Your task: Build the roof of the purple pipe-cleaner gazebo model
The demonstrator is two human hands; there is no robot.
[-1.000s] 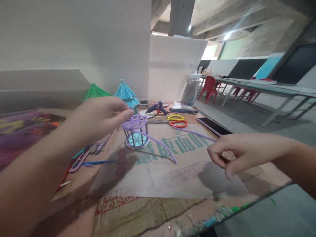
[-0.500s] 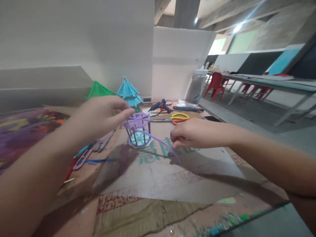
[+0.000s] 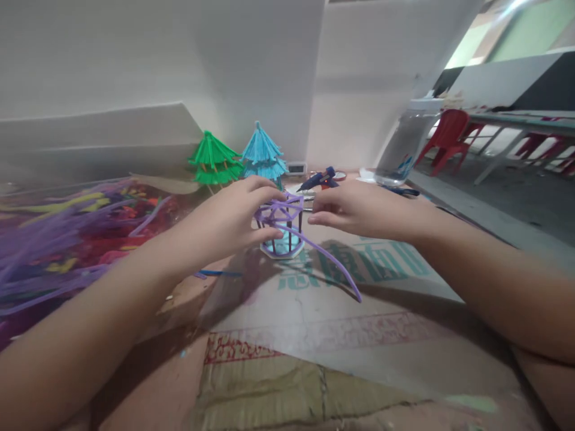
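A small pavilion-like frame (image 3: 294, 206) stands upright on the cardboard, with a purple lattice top, dark posts and a light-blue octagonal base (image 3: 283, 251). My left hand (image 3: 242, 218) is around its upper left side, fingers behind the top and thumb in front. A long purple pipe cleaner (image 3: 335, 260) trails from the top toward the lower right, its far end loose. Just right of the frame is my right hand (image 3: 354, 209), fingers curled and thumb close to them; anything between them is hidden. Only a bit of scissors blade (image 3: 308, 209) shows beside it.
Green (image 3: 215, 158) and blue (image 3: 263, 149) tiered roofs stand behind. A glue gun (image 3: 321, 179), small display (image 3: 296, 169) and clear bottle (image 3: 404, 143) are at the back. A bag of colourful pipe cleaners (image 3: 76, 251) lies left. Printed cardboard (image 3: 314, 323) covers the table.
The view has shifted left and closer. My right hand has moved toward the frame, now covering the scissors' handles. My left thumb has come down in front of the frame.
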